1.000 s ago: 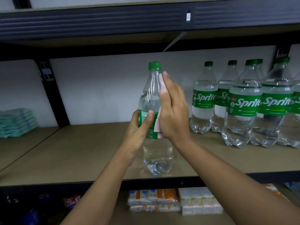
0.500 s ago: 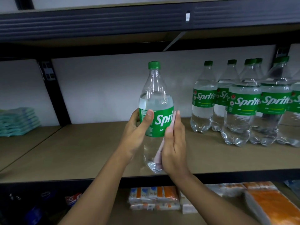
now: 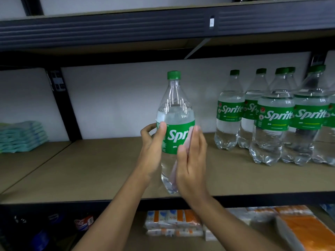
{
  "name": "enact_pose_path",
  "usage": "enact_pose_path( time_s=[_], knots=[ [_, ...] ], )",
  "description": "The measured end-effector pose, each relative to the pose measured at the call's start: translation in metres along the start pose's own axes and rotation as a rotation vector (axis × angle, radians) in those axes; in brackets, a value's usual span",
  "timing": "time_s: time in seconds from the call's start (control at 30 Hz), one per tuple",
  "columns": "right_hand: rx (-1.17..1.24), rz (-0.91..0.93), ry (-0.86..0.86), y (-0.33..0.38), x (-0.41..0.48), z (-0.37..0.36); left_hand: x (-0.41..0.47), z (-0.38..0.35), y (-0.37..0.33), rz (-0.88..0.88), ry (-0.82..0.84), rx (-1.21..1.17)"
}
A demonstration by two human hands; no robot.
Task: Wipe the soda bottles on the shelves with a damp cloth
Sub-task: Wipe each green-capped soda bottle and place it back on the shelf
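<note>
Since one second ago the right hand point(image 3: 192, 160) has slid down the Sprite bottle point(image 3: 175, 109). It was up near the green cap point(image 3: 173, 75), and now it is beside the green label point(image 3: 174, 136) and the clear part below it.

Far left on the shelf board point(image 3: 90, 169) lies a blue-green stack point(image 3: 21, 135). Next to it a black post point(image 3: 62, 109) stands against the white wall point(image 3: 117, 98). Then comes the left hand point(image 3: 152, 151). Its fingers curl round the back of the bottle and its thumb lies on the front of the label, so it holds the bottle tight. The bottle stands straight up near the front edge of the board, well apart from the others. It is hard to tell if its bottom touches the board. A pink cloth point(image 3: 188, 142) is squeezed between the bottle and the right hand. That hand is flat, with its fingers straight and close together, and it presses the cloth on the bottle's right side. Further right, more Sprite bottles point(image 3: 272, 120) stand in a bunch at the back of the board, with green caps on. On the shelf below lie white and orange packs point(image 3: 174, 221) and a big orange pack point(image 3: 304, 230)
</note>
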State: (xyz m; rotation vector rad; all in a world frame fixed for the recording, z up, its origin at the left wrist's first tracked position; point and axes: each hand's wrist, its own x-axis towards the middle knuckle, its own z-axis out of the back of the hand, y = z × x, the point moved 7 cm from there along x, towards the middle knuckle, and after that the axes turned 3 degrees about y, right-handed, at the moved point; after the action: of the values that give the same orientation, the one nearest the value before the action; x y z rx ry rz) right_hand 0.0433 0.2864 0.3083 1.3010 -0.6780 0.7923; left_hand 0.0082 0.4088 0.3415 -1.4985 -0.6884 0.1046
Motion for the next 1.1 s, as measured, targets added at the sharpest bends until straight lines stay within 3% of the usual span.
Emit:
enact_pose_path(
  time_s=[0.13, 0.43, 0.63, 0.8, 1.1],
  knots=[
    [0.017, 0.013, 0.073, -0.005, -0.013, -0.003, 0.005, 0.001, 0.001, 0.012, 0.024, 0.069],
    [0.087, -0.003, -0.005, 0.040, 0.096, 0.009, 0.012, 0.010, 0.006, -0.006, 0.047, 0.145],
    [0.069, -0.004, -0.092, 0.006, 0.028, 0.000, 0.007, 0.004, 0.000, -0.005, 0.076, 0.099],
    [0.105, -0.106, 0.048, -0.022, -0.016, -0.005, 0.007, 0.006, -0.006, -0.036, 0.022, 0.199],
    [0.197, -0.170, 0.032, 0.020, 0.080, 0.010, 0.001, 0.006, -0.003, -0.030, 0.050, 0.103]
  ],
)
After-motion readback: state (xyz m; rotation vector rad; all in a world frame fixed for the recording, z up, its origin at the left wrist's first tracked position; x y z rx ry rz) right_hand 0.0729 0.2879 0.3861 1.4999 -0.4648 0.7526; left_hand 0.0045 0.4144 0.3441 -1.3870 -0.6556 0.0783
